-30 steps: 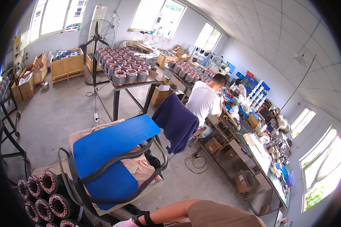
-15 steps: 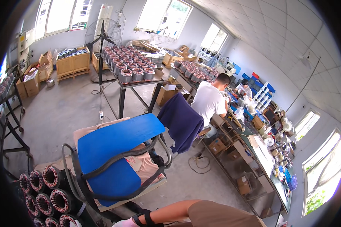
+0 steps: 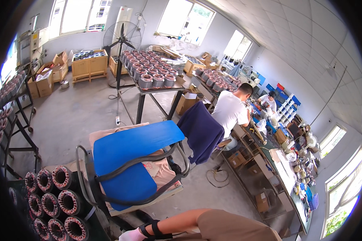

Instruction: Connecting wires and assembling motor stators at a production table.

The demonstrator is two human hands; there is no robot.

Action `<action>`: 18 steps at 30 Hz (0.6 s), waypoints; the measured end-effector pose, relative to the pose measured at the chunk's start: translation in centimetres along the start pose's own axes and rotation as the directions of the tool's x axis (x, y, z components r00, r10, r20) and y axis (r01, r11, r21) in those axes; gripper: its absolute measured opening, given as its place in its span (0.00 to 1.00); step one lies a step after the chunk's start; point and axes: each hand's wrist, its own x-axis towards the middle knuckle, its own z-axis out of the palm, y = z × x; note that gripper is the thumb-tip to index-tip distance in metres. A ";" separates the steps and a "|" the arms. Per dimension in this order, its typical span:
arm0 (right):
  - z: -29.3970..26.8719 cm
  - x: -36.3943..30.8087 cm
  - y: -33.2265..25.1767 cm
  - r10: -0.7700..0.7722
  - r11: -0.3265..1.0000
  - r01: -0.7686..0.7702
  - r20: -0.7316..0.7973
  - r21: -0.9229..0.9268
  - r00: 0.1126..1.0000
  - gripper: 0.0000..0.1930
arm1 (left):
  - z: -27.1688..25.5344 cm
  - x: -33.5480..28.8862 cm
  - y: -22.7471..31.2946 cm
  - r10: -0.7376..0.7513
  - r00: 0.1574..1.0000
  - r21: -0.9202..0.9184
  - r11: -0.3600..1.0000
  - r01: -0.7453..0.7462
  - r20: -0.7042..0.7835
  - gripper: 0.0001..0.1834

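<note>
My right hand (image 3: 132,235), in a pale pinkish-white glove with black straps at the wrist, shows only partly at the lower edge. Its fingers are cut off, so what they hold, if anything, stays hidden. My left hand is out of the picture. Close by to the left, motor stators (image 3: 69,202) with red-and-white laced windings lie in stacked rows, their round open ends facing me. Just beyond my hand stands a metal-framed chair (image 3: 81,160) with blue pads (image 3: 136,140), a pinkish cloth (image 3: 159,170) and a dark tube-like strip across it.
A dark jacket (image 3: 200,132) hangs behind a seated person in white (image 3: 230,112) at a cluttered workbench (image 3: 283,168). Another person sits farther along. More stators stand on a metal table (image 3: 161,90) near a large fan (image 3: 122,38). A rack (image 3: 18,136) stands left.
The view has swung slightly left, so the room sits farther right in the picture. A whitish bit by the stators at the lower left is gone. My right arm stays nearly in place.
</note>
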 end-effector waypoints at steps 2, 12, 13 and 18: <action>0.6 0.6 -1.1 -0.056 0.992 0.058 0.019 -0.110 0.998 0.15 | -0.9 -3.2 -0.9 -0.081 0.996 -0.020 0.996 0.082 0.023 0.23; 2.7 0.7 -1.3 0.081 0.994 -0.098 0.262 0.051 0.962 0.33 | 0.2 -12.3 -5.0 -0.406 0.913 -0.232 0.892 0.387 -0.037 0.23; 3.8 0.8 -4.2 0.034 0.974 -0.093 0.274 0.206 0.961 0.35 | 1.0 -13.6 -6.4 -0.395 0.914 -0.151 0.913 0.380 -0.090 0.23; 4.4 1.9 -5.7 0.235 0.955 -0.272 0.258 0.121 0.937 0.35 | -0.4 -15.9 -6.5 -0.542 0.831 -0.186 0.836 0.517 -0.125 0.24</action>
